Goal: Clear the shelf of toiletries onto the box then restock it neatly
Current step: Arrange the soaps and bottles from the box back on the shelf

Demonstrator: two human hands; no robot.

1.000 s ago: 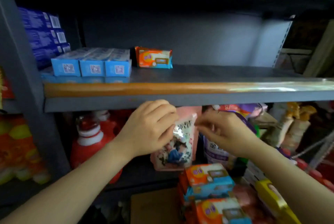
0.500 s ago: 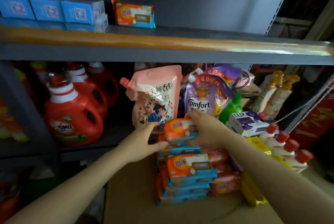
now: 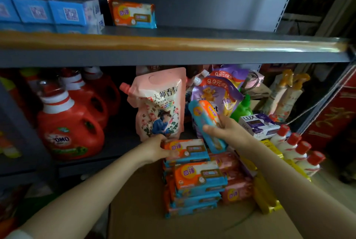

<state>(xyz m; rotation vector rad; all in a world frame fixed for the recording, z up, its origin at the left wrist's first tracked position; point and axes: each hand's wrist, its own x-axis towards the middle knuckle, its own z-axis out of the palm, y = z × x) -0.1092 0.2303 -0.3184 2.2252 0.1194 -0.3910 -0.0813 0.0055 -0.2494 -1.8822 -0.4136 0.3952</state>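
My right hand [image 3: 226, 130] grips an orange-and-blue soap pack [image 3: 207, 123], tilted on end above the cardboard box [image 3: 138, 217]. At the stack's far end, my left hand [image 3: 157, 150] holds the top soap pack [image 3: 185, 150]. Stacks of the same packs [image 3: 198, 181] lie on the box, with pink packs [image 3: 237, 190] beside them. On the grey shelf [image 3: 192, 34] above stand one orange soap pack [image 3: 133, 14] and a row of blue boxes [image 3: 48, 12].
Red detergent jugs [image 3: 67, 125] fill the lower shelf at left. A pink refill pouch [image 3: 159, 104] and purple pouches [image 3: 217, 92] stand behind the box. Lux soap boxes [image 3: 258, 124], red-capped bottles [image 3: 296, 152] and yellow packs [image 3: 265, 194] sit at right.
My right hand has lifted one soap pack off the stack and tipped it on end. My left hand has closed on the top pack of the stack. The view has dropped slightly.
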